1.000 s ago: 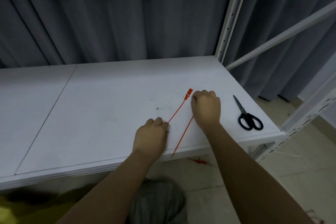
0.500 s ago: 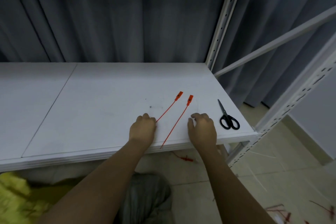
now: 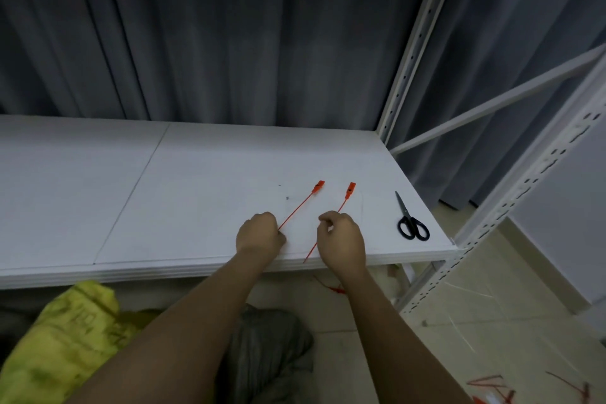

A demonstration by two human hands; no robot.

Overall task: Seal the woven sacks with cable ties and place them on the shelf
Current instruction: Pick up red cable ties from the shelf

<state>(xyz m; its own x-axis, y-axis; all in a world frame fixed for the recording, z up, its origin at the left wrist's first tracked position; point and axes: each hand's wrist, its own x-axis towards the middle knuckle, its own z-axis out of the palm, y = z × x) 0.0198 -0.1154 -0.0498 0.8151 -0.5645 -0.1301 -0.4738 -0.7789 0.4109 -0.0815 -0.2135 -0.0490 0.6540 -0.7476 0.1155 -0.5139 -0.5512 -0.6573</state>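
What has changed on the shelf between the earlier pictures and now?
The right hand uncovered the right cable tie, drew back toward the shelf edge, and now pinches it. The left hand keeps gripping the left cable tie. The scissors stayed put.

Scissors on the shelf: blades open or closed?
Closed. The scissors lie flat on the shelf, blades together in one thin point, the handle loops side by side.
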